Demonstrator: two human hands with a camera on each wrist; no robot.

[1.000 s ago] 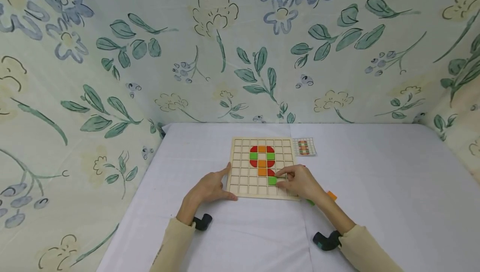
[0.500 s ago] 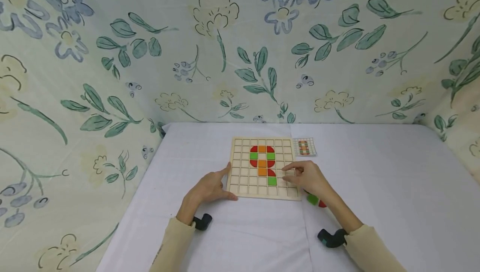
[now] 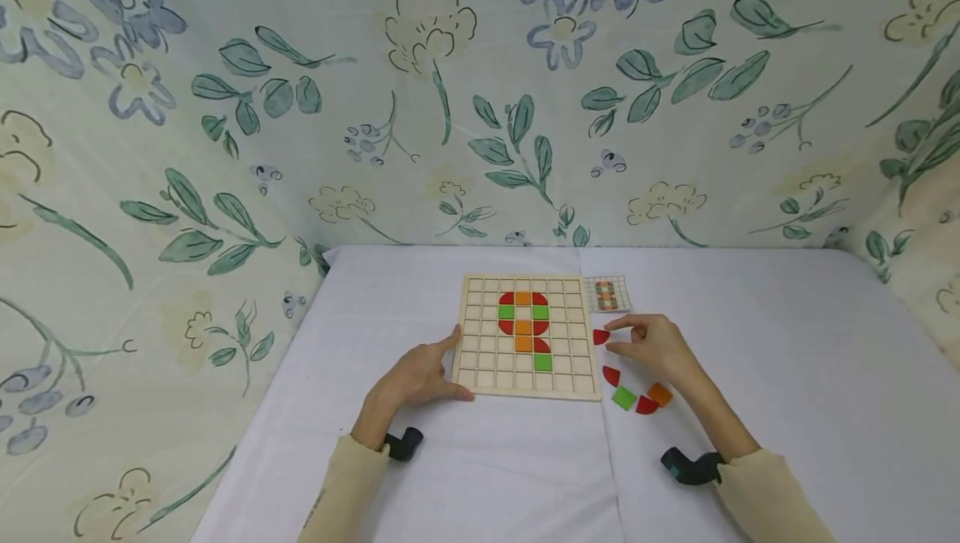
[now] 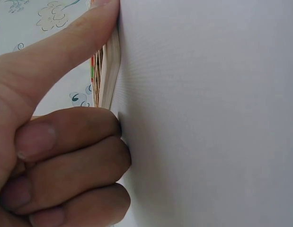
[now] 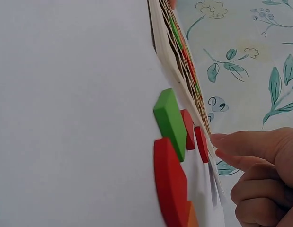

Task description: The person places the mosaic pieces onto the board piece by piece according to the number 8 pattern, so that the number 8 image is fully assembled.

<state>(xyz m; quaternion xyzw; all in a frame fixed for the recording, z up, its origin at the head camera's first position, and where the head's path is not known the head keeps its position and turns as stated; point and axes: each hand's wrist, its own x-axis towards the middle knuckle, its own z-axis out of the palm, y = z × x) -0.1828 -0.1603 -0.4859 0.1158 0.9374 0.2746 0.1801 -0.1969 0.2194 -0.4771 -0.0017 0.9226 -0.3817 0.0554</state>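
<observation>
Your left hand [image 3: 418, 375], grip wide, touches the square pale-wood grid board [image 3: 487, 361], while your right hand [image 3: 657, 346], grip narrow, hovers just beside a red quarter-round tile [image 3: 600, 337].

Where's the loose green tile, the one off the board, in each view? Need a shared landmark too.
Head: loose green tile right of centre, below the middle, between two red pieces.
Left wrist: not in it.
Right wrist: near picture centre, above the largest-looking red piece.
Shared landmark: wooden board, its edge showing in both wrist views.
</observation>
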